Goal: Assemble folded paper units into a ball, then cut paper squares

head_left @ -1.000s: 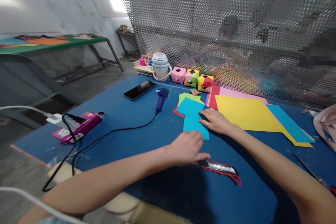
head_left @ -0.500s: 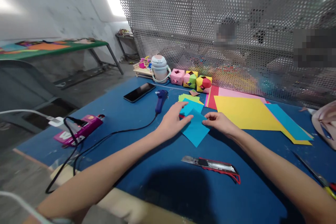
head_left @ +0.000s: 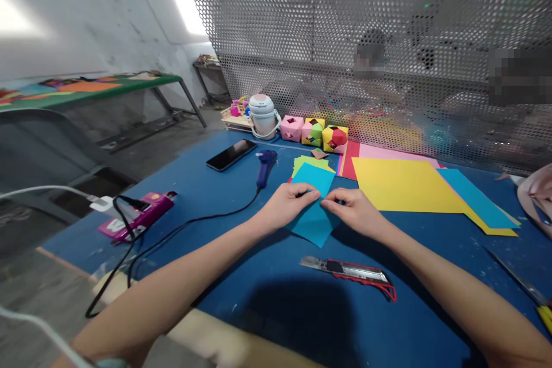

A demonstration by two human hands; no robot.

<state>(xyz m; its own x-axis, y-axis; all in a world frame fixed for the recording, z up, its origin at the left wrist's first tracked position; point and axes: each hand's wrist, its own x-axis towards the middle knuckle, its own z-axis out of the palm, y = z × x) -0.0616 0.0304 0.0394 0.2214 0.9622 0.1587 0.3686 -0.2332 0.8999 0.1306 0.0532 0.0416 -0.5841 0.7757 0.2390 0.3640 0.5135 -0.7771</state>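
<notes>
A square of blue paper (head_left: 314, 229) is between my hands, one corner pointing toward me. My left hand (head_left: 288, 205) pinches it at its upper left with thumb and index finger. From the other side my right hand (head_left: 353, 211) pinches the same paper, its fingertips close to my left thumb. More blue paper (head_left: 318, 175) lies just beyond, over a stack of green paper (head_left: 302, 163); whether it joins the held piece is hidden by my fingers. Nearer to me lies a utility knife (head_left: 349, 271) with its blade out, pointing left.
Left of my hands are a glue gun (head_left: 266, 168), a phone (head_left: 232, 154) and a pink power strip (head_left: 146, 213) with trailing cables. Folded paper boxes (head_left: 292, 128) and a white jug (head_left: 263, 118) stand at the back. Yellow sheets (head_left: 409, 187) and scissors (head_left: 520, 282) lie right.
My right hand has moved left along the blue paper, bringing its fingertips close to my left hand's. The left fingers have closed from a more spread pose into a pinch.
</notes>
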